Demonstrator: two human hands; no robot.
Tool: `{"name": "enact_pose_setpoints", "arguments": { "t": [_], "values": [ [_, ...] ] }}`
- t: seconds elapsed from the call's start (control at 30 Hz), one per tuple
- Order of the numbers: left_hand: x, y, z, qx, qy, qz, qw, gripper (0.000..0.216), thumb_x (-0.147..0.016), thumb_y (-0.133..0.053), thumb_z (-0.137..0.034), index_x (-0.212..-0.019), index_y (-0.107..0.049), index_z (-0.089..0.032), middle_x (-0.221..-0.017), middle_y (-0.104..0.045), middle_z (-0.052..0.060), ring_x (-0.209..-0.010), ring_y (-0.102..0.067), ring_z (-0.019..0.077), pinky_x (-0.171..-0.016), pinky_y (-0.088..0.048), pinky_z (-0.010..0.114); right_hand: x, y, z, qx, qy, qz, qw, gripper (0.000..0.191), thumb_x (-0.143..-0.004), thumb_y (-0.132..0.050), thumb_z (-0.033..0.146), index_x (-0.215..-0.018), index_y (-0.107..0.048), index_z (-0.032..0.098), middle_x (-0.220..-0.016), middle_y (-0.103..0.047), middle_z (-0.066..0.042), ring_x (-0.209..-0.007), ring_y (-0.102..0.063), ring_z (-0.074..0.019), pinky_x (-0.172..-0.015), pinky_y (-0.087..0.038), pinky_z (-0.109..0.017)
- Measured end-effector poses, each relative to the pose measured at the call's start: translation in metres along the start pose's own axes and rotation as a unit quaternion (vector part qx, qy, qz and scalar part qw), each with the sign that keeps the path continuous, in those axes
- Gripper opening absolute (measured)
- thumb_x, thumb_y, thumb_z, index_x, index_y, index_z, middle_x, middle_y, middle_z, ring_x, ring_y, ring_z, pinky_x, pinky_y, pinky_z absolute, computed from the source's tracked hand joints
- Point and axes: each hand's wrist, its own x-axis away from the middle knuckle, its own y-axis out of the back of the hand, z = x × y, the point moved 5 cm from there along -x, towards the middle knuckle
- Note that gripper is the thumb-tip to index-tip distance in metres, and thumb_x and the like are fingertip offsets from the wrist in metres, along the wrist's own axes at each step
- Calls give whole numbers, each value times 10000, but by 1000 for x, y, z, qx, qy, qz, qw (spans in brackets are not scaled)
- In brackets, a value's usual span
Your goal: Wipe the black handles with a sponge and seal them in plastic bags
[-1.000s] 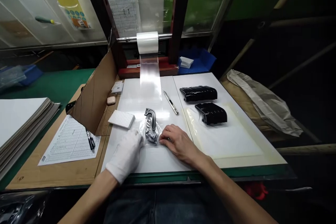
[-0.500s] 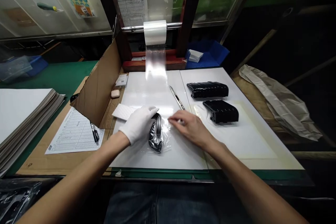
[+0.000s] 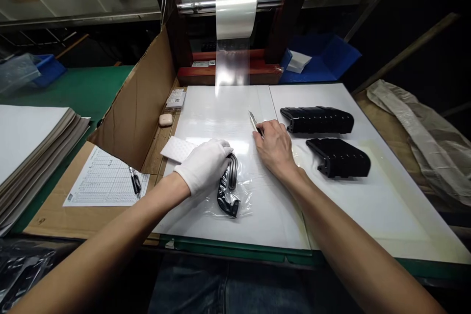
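My left hand [image 3: 206, 164], in a white glove, is closed on the upper end of a curved black plastic part [image 3: 224, 196] lying on the white board. Clear film [image 3: 245, 196] covers this part and spreads wrinkled around it. A folded white foam sheet [image 3: 177, 149] lies beside the glove, partly under it. My bare right hand [image 3: 276, 148] has its fingers closed around a utility knife [image 3: 252, 118], whose tip points up and left. To the right rest two glossy black moulded parts [image 3: 320, 118], [image 3: 340, 158].
A roll of clear film [image 3: 236, 14] hangs on a metal bar, its strip reaching down to the board. Cardboard [image 3: 138, 103] stands at the left, near a written form [image 3: 105, 179] and pens [image 3: 135, 182]. Behind is a blue bin [image 3: 324, 66].
My right hand has moved up and right from beside the wrapped part and taken hold of the utility knife. My left hand stays on the black part. The whole view has shifted slightly.
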Motion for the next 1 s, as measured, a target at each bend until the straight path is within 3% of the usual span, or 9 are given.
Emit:
{"name": "enact_pose_setpoints", "arguments": {
  "t": [0.1, 0.2, 0.4, 0.5, 0.6, 0.7, 0.77, 0.9, 1.0],
  "values": [
    [6, 0, -1, 5, -27, 0, 1000, 292, -1015, -487, -400, -1019, -632, -147, -997, -654, 101, -862, -628, 240, -774, -532, 356, -13, -1, -2, 24, -27, 15, 999, 201, -953, -526, 300, -1050, -626, 155, -1083, -629, -157, -1021, -550, -323, -903, -452, -457],
    [7, -3, -2, -3, -31, 1, 1000, 520, -899, -638, -589, -1128, -604, -123, -1104, -631, 156, -995, -609, 324, -828, -525, 417, -26, -3, -5, 33, -56, 37, 997, 245, -946, -541, 291, -1136, -604, 150, -1086, -650, -167, -1006, -590, -328, -887, -457, -462],
    [4, -7, -7, -1, -4, 0, 1000, 547, -785, -808, -501, -1151, -609, -147, -1013, -652, 128, -893, -636, 305, -746, -532, 386, -33, 5, -6, 14, -85, 68, 994, 299, -973, -534, 293, -1215, -596, 127, -1059, -695, -146, -976, -667, -272, -904, -499, -452],
    [8, -2, -4, 19, -2, -32, 999, 713, -724, -866, -482, -1282, -564, -157, -999, -682, 92, -865, -656, 279, -715, -546, 351, -27, 23, -7, -18, -81, 78, 994, 278, -1003, -467, 304, -1185, -608, 149, -911, -720, -75, -766, -695, -201, -759, -545, -367],
    [10, 11, 11, 40, 9, -91, 995, 786, -808, -798, -483, -1431, -457, -146, -1156, -682, 121, -1010, -660, 283, -850, -556, 367, -25, 46, -5, -42, -32, 105, 993, 253, -999, -483, 373, -1072, -668, 217, -843, -727, -34, -682, -686, -188, -641, -521, -318],
    [-4, 31, 39, 48, 33, -158, 986, 743, -922, -690, -405, -1519, -352, -122, -1411, -562, 189, -1291, -539, 302, -1090, -441, 430, -36, 65, 8, -27, 44, 122, 991, 175, -954, -609, 407, -945, -716, 269, -934, -728, -16, -818, -683, -216, -717, -503, -340],
    [-24, 39, 60, 53, 37, -176, 982, 787, -908, -713, -372, -1547, -324, -131, -1481, -510, 188, -1370, -476, 302, -1154, -376, 435, -50, 66, 21, -1, 95, 125, 988, 123, -953, -623, 327, -993, -731, 283, -1013, -715, -18, -872, -666, -223, -785, -486, -362],
    [-65, 35, 92, 64, 26, -150, 986, 937, -797, -814, -377, -1564, -315, -177, -1470, -534, 163, -1338, -522, 319, -1089, -451, 414, -82, 37, 49, 56, 179, 142, 972, 207, -963, -580, 224, -1080, -741, 281, -1046, -688, -44, -858, -650, -228, -742, -470, -358],
    [-81, 19, 104, 72, 16, -122, 990, 752, -852, -753, -432, -1495, -424, -226, -1400, -587, 124, -1234, -594, 291, -1020, -502, 433, -96, 5, 59, 82, 212, 153, 962, 226, -968, -560, 210, -1063, -753, 280, -1009, -674, -54, -826, -642, -231, -673, -460, -344]
  ]
}}
